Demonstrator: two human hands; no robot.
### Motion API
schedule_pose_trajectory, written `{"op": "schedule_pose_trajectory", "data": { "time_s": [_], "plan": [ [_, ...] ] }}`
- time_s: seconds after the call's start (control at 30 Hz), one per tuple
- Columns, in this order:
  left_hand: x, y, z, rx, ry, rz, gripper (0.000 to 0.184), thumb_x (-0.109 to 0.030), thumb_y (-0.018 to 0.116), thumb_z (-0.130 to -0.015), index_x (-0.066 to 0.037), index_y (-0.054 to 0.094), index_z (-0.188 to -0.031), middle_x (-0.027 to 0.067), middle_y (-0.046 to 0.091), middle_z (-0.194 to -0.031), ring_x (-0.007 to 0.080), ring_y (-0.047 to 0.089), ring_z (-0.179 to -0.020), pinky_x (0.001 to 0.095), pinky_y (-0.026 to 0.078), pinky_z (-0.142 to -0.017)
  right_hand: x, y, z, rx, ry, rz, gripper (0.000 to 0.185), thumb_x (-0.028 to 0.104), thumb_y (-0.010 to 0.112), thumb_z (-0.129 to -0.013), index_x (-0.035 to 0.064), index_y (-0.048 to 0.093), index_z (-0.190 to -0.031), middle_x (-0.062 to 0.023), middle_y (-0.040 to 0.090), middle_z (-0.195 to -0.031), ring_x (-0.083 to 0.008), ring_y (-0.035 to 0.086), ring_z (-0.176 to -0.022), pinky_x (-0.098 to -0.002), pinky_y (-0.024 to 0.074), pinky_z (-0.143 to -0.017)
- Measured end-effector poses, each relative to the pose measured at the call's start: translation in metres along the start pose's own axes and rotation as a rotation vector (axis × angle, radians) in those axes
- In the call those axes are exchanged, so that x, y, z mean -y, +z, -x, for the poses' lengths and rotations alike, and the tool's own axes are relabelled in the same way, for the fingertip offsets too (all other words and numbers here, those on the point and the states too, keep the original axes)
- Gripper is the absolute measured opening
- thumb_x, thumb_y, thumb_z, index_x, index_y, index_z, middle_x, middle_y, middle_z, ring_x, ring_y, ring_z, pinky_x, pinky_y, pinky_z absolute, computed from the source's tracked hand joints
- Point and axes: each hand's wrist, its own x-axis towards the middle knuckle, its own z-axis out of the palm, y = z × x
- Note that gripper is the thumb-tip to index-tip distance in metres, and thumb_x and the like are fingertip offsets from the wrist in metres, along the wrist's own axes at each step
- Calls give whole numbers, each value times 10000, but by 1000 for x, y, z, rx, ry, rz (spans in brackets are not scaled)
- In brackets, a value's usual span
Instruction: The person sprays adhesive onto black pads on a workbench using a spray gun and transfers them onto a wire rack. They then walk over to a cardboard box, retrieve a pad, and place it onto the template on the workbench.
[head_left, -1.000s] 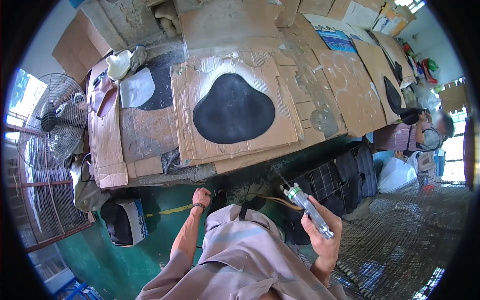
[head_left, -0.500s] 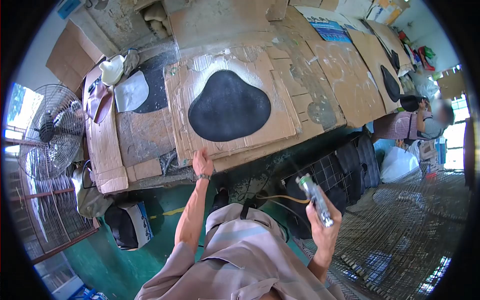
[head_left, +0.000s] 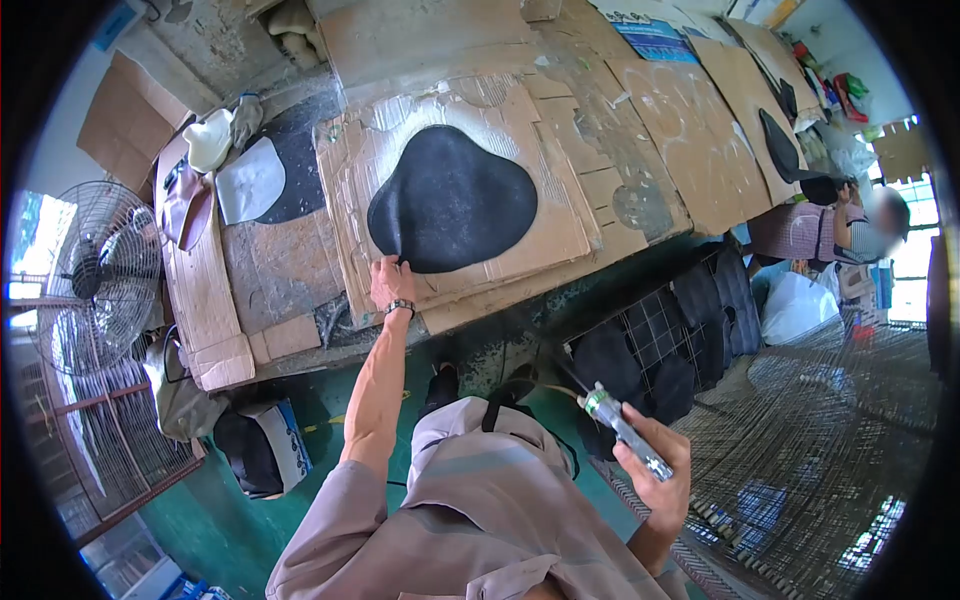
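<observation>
A black rounded three-lobed sheet (head_left: 460, 205) lies on a cardboard board (head_left: 530, 255) whose surface shows whitish overspray around the sheet. My left hand (head_left: 388, 283) pinches the sheet's near left edge, and a crease runs up from the fingers where the material is bent. Off the table to the right, my right hand (head_left: 655, 462) is wrapped round a metal spray gun (head_left: 622, 432) with a green-tinged front end. A thin yellowish hose shows behind the gun. Part of the gun's grip is hidden by my fingers.
Left of the board are a white cut piece (head_left: 255, 180) and a brown pouch-like item (head_left: 187, 208). A caged fan (head_left: 100, 265) stands at far left. Black pieces lie on a wire rack (head_left: 655, 345) at right. A co-worker (head_left: 850, 230) handles a black piece at far right.
My left hand has moved from the board's near edge up to the sheet and taken its edge, creasing it. My right hand with the spray gun has dropped slightly lower.
</observation>
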Motion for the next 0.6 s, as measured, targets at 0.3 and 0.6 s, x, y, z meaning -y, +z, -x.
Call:
{"op": "schedule_pose_trajectory", "data": {
  "time_s": [0.3, 0.6],
  "plan": [
    [-13, 31, -33, 133, -726, 1332, 594, 46, 741, -813, -10, 503, -1354, 74, 639, -819, 181, 647, -652, 345, 557, -598, 1, 14, 29, -310, 134, 5, 451, 21, 755, -866, -112, 667, -1288, -147, 719, -855, -199, 691, -729, -295, 539, -684],
    [-89, 34, -50, 27, -570, 1206, 310, -51, 636, -745, -13, 635, -1052, 86, 585, -828, 238, 597, -638, 407, 544, -558, -35, -17, 54, -303, 66, -36, 534, 7, 810, -816, -72, 668, -1325, -180, 733, -921, -253, 708, -785, -318, 541, -725]
  ]
}}
